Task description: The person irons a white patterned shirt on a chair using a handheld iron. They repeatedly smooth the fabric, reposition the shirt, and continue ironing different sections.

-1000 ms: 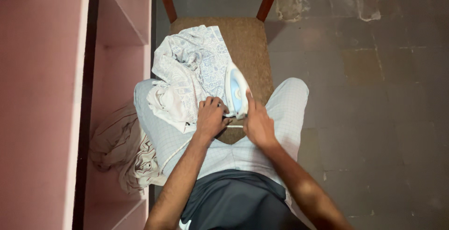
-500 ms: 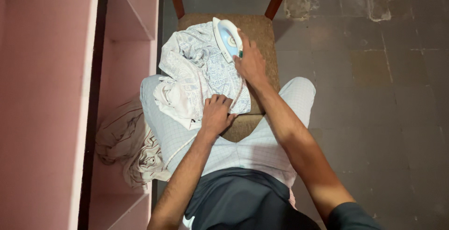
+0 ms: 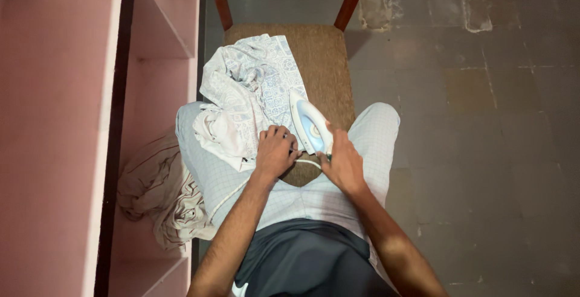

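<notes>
- Half a second ago your right hand had the iron far up near the back of the chair. Now the iron is back near the front edge of the seat, close to your body.
- Your left hand has hardly moved. It stays on the near end of the cloth.
- The cloth looks much the same as before, bunched up on the left half of the seat.
- Your right fingers are curled around the back end of the iron and hold it. The iron's nose points away from you, toward the chair back.
- Your right arm comes in from the lower right, bent in toward the seat.
- Your left fingers are curled into a loose fist that presses down on the cloth. I cannot tell if they pinch it.
- Your left arm comes up from the bottom, almost straight to the seat.
- Your two hands are just beside each other at the front of the seat, with a thin white cord between them.
- The iron's flat side rests on the right edge of the cloth.
- A second, striped cloth lies left of the chair, in the pink shelf.
</notes>
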